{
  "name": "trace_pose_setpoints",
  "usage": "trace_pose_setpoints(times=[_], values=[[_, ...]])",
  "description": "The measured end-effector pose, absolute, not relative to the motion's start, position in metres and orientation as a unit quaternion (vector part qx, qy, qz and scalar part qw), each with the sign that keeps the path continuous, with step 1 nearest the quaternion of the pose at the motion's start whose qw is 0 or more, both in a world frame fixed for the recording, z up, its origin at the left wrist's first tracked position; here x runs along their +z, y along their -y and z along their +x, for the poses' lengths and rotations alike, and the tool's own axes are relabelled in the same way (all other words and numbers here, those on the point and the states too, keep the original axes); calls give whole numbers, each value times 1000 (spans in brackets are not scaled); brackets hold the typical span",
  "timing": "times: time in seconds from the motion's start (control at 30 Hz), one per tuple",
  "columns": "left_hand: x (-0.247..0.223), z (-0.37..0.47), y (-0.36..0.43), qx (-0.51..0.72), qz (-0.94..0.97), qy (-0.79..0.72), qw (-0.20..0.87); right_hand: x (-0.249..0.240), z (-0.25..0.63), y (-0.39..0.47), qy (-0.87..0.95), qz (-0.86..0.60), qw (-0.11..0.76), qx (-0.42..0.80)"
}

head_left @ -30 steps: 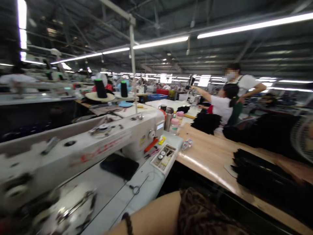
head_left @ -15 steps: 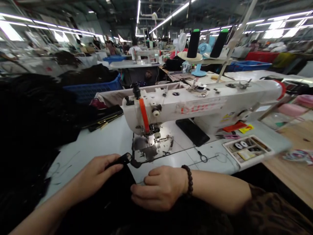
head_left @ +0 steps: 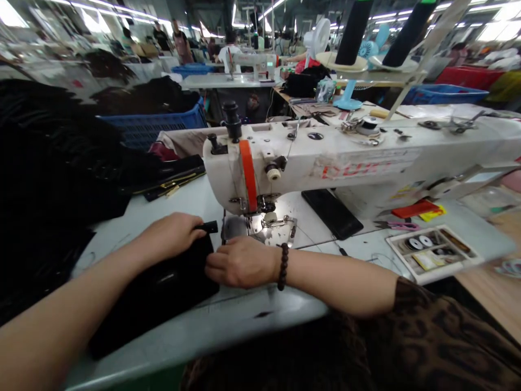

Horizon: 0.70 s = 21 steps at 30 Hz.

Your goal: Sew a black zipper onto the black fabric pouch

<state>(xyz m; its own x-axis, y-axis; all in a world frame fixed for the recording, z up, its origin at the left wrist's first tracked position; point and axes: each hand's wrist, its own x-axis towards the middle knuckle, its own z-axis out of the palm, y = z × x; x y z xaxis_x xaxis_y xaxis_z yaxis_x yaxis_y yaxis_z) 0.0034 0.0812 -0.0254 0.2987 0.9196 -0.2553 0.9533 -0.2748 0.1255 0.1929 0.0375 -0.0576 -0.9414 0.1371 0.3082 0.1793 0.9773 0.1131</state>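
Note:
A piece of black fabric lies on the pale table in front of the sewing machine. My left hand pinches its upper edge, where a short dark folded end sticks out toward the needle area. Closed on the fabric's right edge is my right hand, a dark beaded bracelet on its wrist. Both hands are just left of and in front of the presser foot. The fabric is not under the foot.
At left rises a large heap of black garments, with black pieces bearing gold zips beside it. Right of the needle lie a black phone, pink-handled snips and a bobbin tray. People stand far back.
Both hands have moved the black fabric up onto the table, closer to the needle area. The right hand has shifted left along the fabric's edge. The camera view has tilted down and come nearer.

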Motion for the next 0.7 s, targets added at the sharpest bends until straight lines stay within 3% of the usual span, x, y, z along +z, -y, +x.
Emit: trace_pose_setpoints(times=[0.1,0.2,0.33,0.7], values=[[-52,25,-105,-59,798,-591,104,-69,202,-52,984,-164,63,-36],[-70,48,-118,-14,802,-591,87,-76,223,-59,970,-239,31,-23],[-74,67,-125,33,824,-556,106,-78,247,-57,961,-275,41,-17],[-69,68,-118,104,876,-439,171,-78,255,-48,980,-184,79,-13]])
